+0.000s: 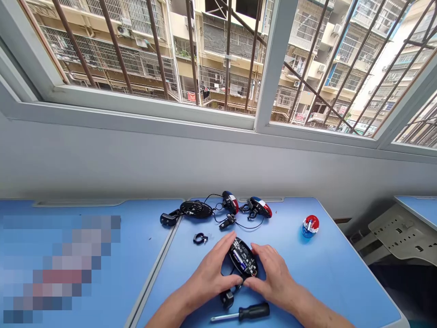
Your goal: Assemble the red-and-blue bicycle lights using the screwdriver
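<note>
An open, oval black housing (243, 258) with batteries and circuit parts inside lies between my two hands, its inside facing up. My left hand (215, 269) curves around its left side, fingertips at the upper rim and thumb near the lower end. On the other side, my right hand (273, 273) grips the right edge, with its thumb at the bottom. A small black clamp-like part (226, 298) on a cable sits just below the housing, partly hidden by my left thumb. Closer to me lies a screwdriver (254, 312) with a black handle, its shaft pointing left.
At the table's back are two red, white and blue lamp-like units (230, 202) with clamps and cables, and a black oval unit (196, 209). A loose black ring clamp (200, 238) lies left. A red-and-blue round container (310, 226) stands right. A seam divides the blue tables.
</note>
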`<state>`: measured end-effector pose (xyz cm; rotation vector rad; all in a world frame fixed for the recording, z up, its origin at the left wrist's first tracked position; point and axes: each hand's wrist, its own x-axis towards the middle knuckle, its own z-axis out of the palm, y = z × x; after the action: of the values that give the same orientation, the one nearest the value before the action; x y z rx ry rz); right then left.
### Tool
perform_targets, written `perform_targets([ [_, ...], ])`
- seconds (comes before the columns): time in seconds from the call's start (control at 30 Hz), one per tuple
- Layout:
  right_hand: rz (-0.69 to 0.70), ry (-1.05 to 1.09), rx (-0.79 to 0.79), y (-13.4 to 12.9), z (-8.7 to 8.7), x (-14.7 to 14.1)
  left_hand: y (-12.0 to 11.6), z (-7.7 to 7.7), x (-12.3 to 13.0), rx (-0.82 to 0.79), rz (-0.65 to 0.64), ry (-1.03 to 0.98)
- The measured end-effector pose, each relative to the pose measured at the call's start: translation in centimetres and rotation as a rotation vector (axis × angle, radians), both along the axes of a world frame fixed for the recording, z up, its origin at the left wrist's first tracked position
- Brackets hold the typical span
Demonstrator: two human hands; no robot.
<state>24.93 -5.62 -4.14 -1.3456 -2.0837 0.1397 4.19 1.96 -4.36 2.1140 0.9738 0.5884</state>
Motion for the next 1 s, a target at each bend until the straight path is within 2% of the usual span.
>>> perform_targets([
  [0.2,-0.015,-0.038,0.038,-0.2,0.2,-0.2,0.1,0.0,0.2,0.029,0.019,-0.003],
  [0.47,-0.018,-0.017,0.003,-0.3,-0.2,-0.2,0.9,0.5,0.2,0.050,0.005,-0.023],
  [0.73,-0.043,-0.101,-0.032,0.7,-0.5,-0.6,3.0,-1.1,-0.8,0.209,-0.024,-0.087],
  [1.0,-0.049,-0.122,-0.079,0.7,-0.1,-1.1,2.6,-0.9,-0.6,0.238,0.002,-0.089],
])
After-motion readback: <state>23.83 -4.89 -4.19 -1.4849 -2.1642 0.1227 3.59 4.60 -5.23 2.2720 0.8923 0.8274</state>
